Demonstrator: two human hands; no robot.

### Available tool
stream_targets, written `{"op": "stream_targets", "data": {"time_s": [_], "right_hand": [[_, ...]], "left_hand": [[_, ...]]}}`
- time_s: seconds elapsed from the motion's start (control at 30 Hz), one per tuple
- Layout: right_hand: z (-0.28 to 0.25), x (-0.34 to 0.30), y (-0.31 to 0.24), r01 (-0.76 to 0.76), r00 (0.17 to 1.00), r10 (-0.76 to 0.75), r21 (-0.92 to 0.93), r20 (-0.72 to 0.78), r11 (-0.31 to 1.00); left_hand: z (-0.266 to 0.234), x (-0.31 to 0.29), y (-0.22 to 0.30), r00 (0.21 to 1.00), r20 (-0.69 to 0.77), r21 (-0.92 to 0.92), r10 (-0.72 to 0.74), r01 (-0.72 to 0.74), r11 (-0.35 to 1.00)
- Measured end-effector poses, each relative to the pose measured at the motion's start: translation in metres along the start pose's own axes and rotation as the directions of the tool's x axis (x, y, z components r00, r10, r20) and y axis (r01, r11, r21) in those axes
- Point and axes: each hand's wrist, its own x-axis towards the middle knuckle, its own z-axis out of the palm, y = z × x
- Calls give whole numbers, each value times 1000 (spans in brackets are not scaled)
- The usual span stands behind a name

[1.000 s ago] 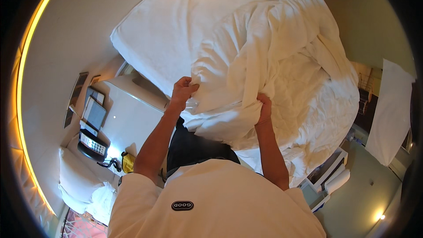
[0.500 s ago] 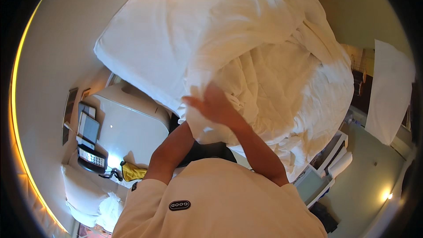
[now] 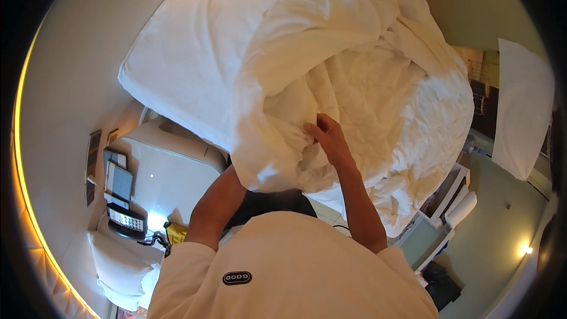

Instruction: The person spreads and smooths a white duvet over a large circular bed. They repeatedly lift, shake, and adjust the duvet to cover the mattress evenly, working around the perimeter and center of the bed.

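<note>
Right hand [image 3: 328, 139]: narrowed at duvet [image 3: 372, 103]; hold unclear
Left hand: hidden, state unclear
Duvet risk: twisting, if pulled unevenly

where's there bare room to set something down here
Bare: the flat white sheet left of the bunched duvet, and the middle of the pale tabletop, right of the framed panels. Crowded: the tabletop's wall side, with panels and phone, and duvet folds around the right hand.
</note>
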Motion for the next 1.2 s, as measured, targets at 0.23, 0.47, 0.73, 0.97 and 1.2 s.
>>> {"op": "stream_targets", "data": {"time_s": [0.23, 0.47, 0.73, 0.97, 1.2], "right_hand": [[6, 15, 17, 21, 999, -13, 243, -33, 970], [-50, 12, 6, -18, 990, 101, 607, -102, 794], [-67, 0, 17, -102, 992, 8, 743, 129, 662], [-134, -47, 29, 135, 987, 40, 934, -157, 330], [-164, -102, 78, 157, 983, 65, 972, -171, 177]], "left_hand": [[-24, -7, 14, 996, 11, -199, -93, 94, 976], [-100, -33, 50, 992, -18, -476, -125, 102, 874], [-69, -72, 96, 953, -261, 148, 153, -117, 982], [-121, -44, 169, 639, -417, 673, 647, -261, 692], [-162, 10, 148, 482, -530, 817, 698, 69, 573]]}}
